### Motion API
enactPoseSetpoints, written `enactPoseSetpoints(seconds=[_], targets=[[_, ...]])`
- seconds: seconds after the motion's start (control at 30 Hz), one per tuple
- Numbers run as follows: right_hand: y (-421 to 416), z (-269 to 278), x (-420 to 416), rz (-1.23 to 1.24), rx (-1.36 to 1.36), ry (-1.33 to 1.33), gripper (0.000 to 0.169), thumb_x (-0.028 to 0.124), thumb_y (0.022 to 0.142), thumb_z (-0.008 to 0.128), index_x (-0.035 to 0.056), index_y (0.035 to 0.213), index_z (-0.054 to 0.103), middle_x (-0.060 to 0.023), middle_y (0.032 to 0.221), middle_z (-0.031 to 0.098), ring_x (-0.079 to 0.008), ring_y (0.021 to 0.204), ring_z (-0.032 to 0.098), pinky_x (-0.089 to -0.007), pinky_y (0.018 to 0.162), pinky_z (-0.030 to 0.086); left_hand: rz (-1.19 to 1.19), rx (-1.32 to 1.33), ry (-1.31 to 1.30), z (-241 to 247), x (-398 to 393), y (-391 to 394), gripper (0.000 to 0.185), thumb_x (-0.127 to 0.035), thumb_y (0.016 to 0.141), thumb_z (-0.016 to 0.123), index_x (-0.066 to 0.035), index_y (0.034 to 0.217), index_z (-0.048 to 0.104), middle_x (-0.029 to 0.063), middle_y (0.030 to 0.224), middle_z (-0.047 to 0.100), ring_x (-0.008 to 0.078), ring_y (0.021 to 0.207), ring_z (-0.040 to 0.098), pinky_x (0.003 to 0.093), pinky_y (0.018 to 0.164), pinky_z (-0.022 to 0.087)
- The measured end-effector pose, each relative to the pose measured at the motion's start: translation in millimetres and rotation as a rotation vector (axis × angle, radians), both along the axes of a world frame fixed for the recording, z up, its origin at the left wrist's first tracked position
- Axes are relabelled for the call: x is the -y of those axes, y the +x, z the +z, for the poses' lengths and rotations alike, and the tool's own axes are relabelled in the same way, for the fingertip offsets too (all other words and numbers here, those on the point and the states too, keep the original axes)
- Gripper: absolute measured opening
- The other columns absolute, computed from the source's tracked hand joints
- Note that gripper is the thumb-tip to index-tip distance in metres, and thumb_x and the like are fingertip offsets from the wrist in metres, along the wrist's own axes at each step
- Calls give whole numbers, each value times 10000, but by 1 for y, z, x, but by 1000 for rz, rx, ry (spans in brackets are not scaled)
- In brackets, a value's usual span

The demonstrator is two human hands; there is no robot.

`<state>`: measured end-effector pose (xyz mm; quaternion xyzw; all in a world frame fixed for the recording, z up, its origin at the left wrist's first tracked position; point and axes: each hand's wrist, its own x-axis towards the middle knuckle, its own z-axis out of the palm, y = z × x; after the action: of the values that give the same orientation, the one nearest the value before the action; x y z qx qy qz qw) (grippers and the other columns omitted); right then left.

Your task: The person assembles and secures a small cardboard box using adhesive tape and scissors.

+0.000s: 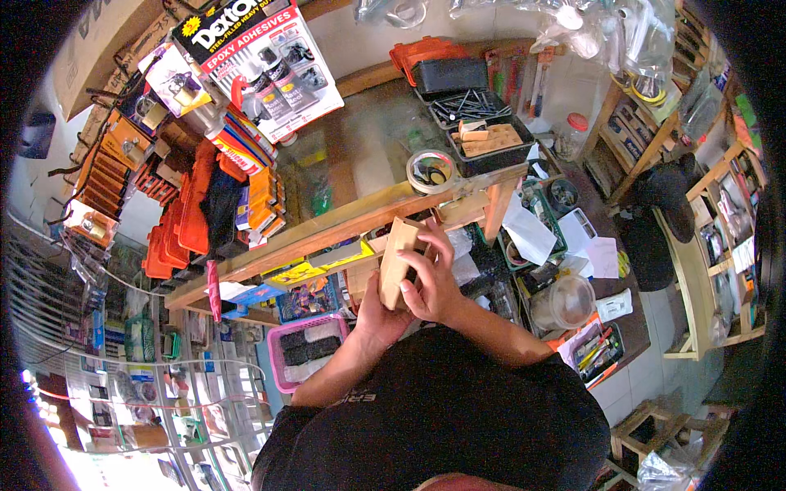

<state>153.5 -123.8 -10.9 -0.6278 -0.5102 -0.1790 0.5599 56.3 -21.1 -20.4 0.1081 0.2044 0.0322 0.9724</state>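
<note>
A small brown cardboard box [398,264] is held upright and slightly tilted in front of my chest, near the wooden edge of a glass-topped counter [368,205]. My left hand [382,316] grips it from below, with the thumb along its left side. The fingers of my right hand [433,279] are bent around its right side, where the box looks dark and may be open; fingertips touch its edge. What lies inside cannot be made out. On the counter beyond stand a roll of tape [431,172] and a black tray of nails [470,107].
Orange-lidded cases [184,227] and small orange boxes [265,199] stand at the left of the counter. An epoxy adhesive pack [276,73] hangs above. A pink basket [273,362] sits below left. At right are papers [531,230], a clear plastic tub [562,304] and a wooden stool [651,423].
</note>
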Motion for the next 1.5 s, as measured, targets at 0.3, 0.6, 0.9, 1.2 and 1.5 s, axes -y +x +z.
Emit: enactPoseSetpoints(seconds=[0.3, 0.6, 0.9, 1.2, 1.5], targets=[[-10, -7, -27, -328, -212, 141, 314, 123, 870, 543, 11, 1146, 443, -209, 1244, 318, -370, 1163, 330, -460, 1023, 229, 134, -31, 506, 22, -3, 5, 614, -530, 966, 227, -102, 1398, 309, 122, 1363, 429, 287, 1269, 410, 457, 1047, 349], [16, 12, -75, 461, -1360, 504, 399, 206, 891, 558, 63, 1229, 401, -78, 1166, 507, -183, 1058, 515, -373, 873, 476, 589, -62, 2224, 22, -82, 12, 500, -174, 866, 613, 22, 1255, 367, 262, 1214, 379, 391, 1153, 398, 452, 980, 348], [43, 23, -77, 482, -1439, 169, 384, 143, 896, 532, 11, 1250, 467, -102, 1156, 570, -232, 1051, 579, -355, 873, 488, 437, 100, 2379, 31, -151, 51, 503, -210, 826, 678, -17, 1221, 433, 232, 1204, 421, 399, 1140, 425, 457, 978, 371], [54, 11, -34, -18, -888, -64, 232, 125, 891, 567, 21, 1096, 597, -26, 971, 635, -120, 880, 602, -247, 739, 464, 389, 128, 2419, 36, -179, 70, 499, -135, 806, 689, -78, 1257, 483, 225, 1315, 364, 404, 1229, 379, 439, 1011, 361], [83, 49, -22, -582, 156, -621, 303, 205, 786, 647, 71, 1054, 603, -118, 1014, 537, -301, 983, 490, -419, 826, 402, 467, -124, 2449, 35, -152, 75, 512, -100, 859, 594, -67, 1332, 401, 225, 1447, 243, 441, 1264, 357, 448, 988, 408]])
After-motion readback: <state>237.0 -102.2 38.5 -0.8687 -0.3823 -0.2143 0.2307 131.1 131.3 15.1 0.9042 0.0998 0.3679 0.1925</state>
